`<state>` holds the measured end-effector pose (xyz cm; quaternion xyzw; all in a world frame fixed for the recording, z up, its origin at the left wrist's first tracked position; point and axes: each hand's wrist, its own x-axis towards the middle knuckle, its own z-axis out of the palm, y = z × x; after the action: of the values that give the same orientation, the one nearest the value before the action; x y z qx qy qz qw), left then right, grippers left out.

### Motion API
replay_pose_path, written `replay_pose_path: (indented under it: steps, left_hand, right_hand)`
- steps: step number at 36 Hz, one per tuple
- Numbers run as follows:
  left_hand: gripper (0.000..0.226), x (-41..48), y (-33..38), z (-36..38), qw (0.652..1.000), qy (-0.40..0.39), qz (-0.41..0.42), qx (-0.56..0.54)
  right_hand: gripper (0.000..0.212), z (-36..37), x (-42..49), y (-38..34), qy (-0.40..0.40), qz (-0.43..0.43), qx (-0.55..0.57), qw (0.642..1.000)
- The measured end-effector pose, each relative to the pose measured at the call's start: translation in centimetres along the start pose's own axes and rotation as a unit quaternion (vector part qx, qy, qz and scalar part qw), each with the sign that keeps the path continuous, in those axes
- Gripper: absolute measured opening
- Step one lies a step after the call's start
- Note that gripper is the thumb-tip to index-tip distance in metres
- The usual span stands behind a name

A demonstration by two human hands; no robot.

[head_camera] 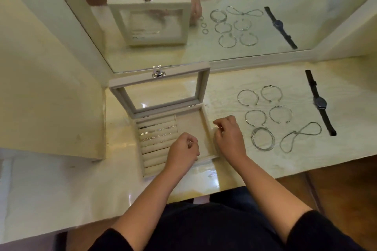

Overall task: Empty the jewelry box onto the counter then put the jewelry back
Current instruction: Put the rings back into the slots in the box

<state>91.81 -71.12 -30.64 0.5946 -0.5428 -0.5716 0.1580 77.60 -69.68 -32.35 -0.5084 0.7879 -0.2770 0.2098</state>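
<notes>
1. The cream velvet-lined jewelry box with a glass-windowed lid stands open near the left end of the glossy, cream marbled tabletop. Its lid leans back towards the wall mirror. The padded ring rolls carry tiny bright studs. The plain right compartment looks bare.
2. Our left hand hovers over the front of the box with its fingers curled in. Our right hand is at the box's right wall, thumb and fingertips drawn together. We cannot tell whether either hand actually holds anything; any piece there is too small to make out.
3. A tiny piece could slip. The tabletop is hard and slick, so we judge it would bounce or roll towards the front edge.
4. The mirror shows three small silver rings lying beside the box, close to the right hand, and that hand hides them from direct view. A careless wrist could sweep them away.
5. The lid is only leaning, so a knock might drop its metal clasp onto our fingers.
6. To the right lie four thin silver open cuff bangles, stiff wire with ball ends, and a multi-strand silver bangle.
7. The fine silver chain necklace is limp and looped, so it is likely to knot if bunched.
8. The black wristwatch lies flat with its strap stretched straight.
</notes>
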Motion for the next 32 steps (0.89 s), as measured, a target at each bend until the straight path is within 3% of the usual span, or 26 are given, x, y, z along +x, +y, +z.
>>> replay_pose_path:
  steps: [13,21,32]
  left_hand:
    - [0.019,0.4,1.4,3.0,0.999,-0.043,-0.003,0.023]
    - [0.016,0.6,1.5,2.9,0.999,-0.037,-0.018,0.015]
    - [0.016,1.0,1.9,2.7,0.999,-0.026,-0.034,0.017]
  right_hand:
    - [0.035,-3.0,1.9,4.5,-0.009,0.109,-0.049,0.993]
    - [0.039,-2.5,3.9,5.1,-0.034,0.116,-0.086,0.989]
    - [0.026,-2.3,4.9,5.2,-0.049,0.075,-0.139,0.986]
